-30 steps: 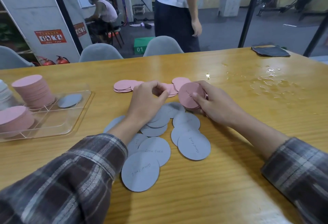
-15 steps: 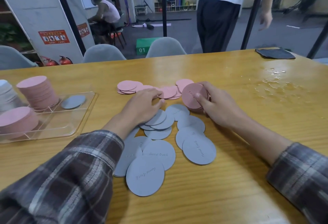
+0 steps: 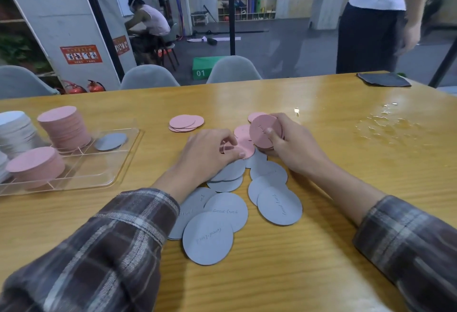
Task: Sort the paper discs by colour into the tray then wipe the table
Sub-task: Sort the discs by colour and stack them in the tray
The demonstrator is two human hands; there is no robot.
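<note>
Gripping a pink stack (image 3: 263,131) by its edge, the right hand (image 3: 294,148) curls round it near the middle of the desk (image 3: 321,249). The left hand (image 3: 210,154) pinches the rim of a loose pink disc (image 3: 246,147) just beside it. A few more pink discs (image 3: 185,122) lie nearer the far edge. Grey discs (image 3: 222,212) lie spread out and overlapping, from under the hands toward the near edge.

I think the discs are light, thin paper, so they may slide or stick together. It looks best to lift each one by its rim with a finger and thumb.

The clear tray (image 3: 96,168) sits at the left edge. Its boxes hold a tall pink pile (image 3: 64,126), a lower pink pile (image 3: 37,165), a white pile (image 3: 14,131) and one grey disc (image 3: 111,141). A dark cloth (image 3: 383,79) lies at the far right corner, near a wet patch (image 3: 388,126).
</note>
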